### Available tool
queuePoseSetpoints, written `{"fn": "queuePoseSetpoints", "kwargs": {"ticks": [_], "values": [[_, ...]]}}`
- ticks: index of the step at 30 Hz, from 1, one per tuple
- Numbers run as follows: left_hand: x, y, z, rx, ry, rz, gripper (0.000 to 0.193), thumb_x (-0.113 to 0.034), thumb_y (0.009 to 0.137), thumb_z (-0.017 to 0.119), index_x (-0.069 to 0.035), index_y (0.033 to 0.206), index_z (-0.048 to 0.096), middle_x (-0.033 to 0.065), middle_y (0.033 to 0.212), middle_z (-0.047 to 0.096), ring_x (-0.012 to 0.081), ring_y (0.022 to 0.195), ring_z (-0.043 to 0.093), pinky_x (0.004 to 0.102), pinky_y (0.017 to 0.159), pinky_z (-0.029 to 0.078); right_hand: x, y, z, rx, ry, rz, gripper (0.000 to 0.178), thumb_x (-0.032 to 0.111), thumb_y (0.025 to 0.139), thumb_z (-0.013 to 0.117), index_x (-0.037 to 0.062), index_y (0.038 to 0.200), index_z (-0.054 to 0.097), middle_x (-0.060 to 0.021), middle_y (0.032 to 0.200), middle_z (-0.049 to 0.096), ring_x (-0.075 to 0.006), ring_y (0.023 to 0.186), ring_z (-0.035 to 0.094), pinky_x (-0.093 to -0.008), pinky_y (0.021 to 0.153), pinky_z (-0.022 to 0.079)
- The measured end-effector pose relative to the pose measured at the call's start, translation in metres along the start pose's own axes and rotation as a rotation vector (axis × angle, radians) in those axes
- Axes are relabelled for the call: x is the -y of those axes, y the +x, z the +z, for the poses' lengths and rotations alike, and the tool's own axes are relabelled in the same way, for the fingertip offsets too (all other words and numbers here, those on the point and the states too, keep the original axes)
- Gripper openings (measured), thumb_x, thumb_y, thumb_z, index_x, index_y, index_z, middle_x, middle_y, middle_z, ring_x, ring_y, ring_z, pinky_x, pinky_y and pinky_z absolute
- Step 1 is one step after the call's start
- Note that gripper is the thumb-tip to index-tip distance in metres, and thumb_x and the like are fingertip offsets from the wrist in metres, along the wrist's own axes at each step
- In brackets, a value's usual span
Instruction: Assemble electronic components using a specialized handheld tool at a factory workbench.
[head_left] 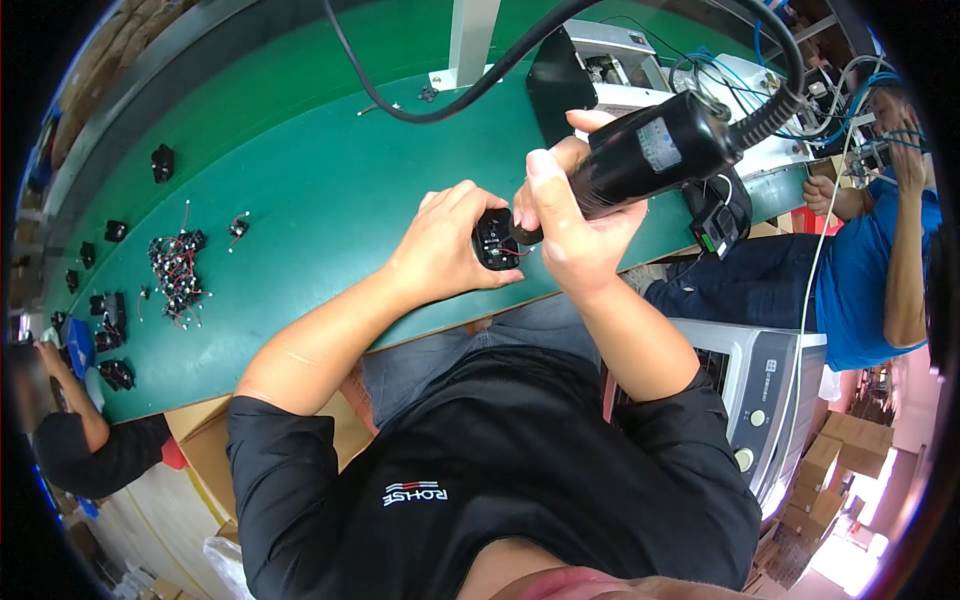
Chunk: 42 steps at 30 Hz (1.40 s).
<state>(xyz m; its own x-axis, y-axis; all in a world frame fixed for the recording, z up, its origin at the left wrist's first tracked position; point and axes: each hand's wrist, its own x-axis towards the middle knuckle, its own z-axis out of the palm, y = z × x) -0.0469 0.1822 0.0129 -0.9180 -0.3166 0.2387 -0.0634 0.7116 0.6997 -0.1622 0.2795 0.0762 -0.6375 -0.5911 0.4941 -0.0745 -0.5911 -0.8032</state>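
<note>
My left hand is closed around the side of a small black plastic housing, just above the near edge of the green bench. Its open face is turned up and shows a thin red wire inside. My right hand grips a black electric screwdriver, a thick cylinder with a pale label and a heavy cable from its rear. The screwdriver's front end points down-left at the housing. My fingers hide its tip, so I cannot tell whether it touches.
Left on the green bench lie a pile of small wired parts and several black housings. At the back right stands a machine with hoses. One person sits at right, another at left. The screwdriver cable arcs overhead.
</note>
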Motion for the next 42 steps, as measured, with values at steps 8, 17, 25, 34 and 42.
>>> {"fn": "queuePoseSetpoints", "kwargs": {"ticks": [8, 17, 25, 34, 42], "values": [[0.0, 0.005, -0.002, 0.002, 0.015, -0.006, 0.072, -0.039, 0.056, 0.093, -0.006, 0.111, 0.059, 0.0087, 0.1, 0.06, 0.0283, 0.098, 0.06, 0.0402, 0.089, 0.042, -0.011, 0.001, -0.007, 0.009, -0.039, 0.003, 0.039, -0.007, 0.086, 0.068, -0.0032, 0.121, 0.051, -0.001, 0.072, 0.061, -0.0047, 0.056, 0.056, -0.0204, 0.053, 0.044], [-0.001, -0.004, -0.006, -0.037, -0.005, -0.031, 0.069, -0.041, 0.058, 0.092, -0.007, 0.108, 0.059, 0.0091, 0.099, 0.061, 0.0299, 0.097, 0.06, 0.0412, 0.088, 0.043, -0.017, -0.012, 0.002, -0.014, 0.039, -0.012, 0.04, -0.013, 0.087, 0.062, -0.0016, 0.122, 0.046, -0.0027, 0.072, 0.057, -0.006, 0.053, 0.054, -0.0209, 0.049, 0.043], [0.033, 0.017, -0.061, -0.234, 0.229, -0.045, 0.065, -0.025, 0.064, 0.089, -0.001, 0.117, 0.06, 0.0164, 0.108, 0.06, 0.0336, 0.101, 0.06, 0.0438, 0.093, 0.047, 0.042, 0.027, 0.008, -0.043, 0.079, 0.011, 0.037, -0.007, 0.091, 0.062, -0.0003, 0.124, 0.047, 0.0002, 0.066, 0.056, -0.0071, 0.048, 0.052, -0.0228, 0.046, 0.043], [0.232, 0.07, -0.176, -0.569, 0.513, -0.403, 0.088, -0.021, 0.071, 0.086, 0.005, 0.142, 0.042, 0.0303, 0.132, 0.053, 0.0447, 0.125, 0.05, 0.0452, 0.109, 0.042, 0.017, -0.047, 0.013, 0.264, -0.248, 0.363, 0.035, 0.018, 0.083, 0.079, 0.0015, 0.104, 0.056, 0.002, 0.062, 0.049, -0.0033, 0.058, 0.041, -0.0262, 0.05, 0.035], [-0.019, -0.016, -0.207, -0.476, 0.751, -0.409, 0.018, -0.013, 0.092, 0.064, 0.0, 0.104, 0.062, 0.0178, 0.091, 0.069, 0.0335, 0.085, 0.067, 0.0411, 0.073, 0.052, 0.041, -0.033, -0.031, 0.097, -0.114, 0.568, 0.039, 0.007, 0.088, 0.074, 0.0027, 0.12, 0.053, 0.001, 0.073, 0.057, -0.0054, 0.052, 0.052, -0.0228, 0.048, 0.041]]}}
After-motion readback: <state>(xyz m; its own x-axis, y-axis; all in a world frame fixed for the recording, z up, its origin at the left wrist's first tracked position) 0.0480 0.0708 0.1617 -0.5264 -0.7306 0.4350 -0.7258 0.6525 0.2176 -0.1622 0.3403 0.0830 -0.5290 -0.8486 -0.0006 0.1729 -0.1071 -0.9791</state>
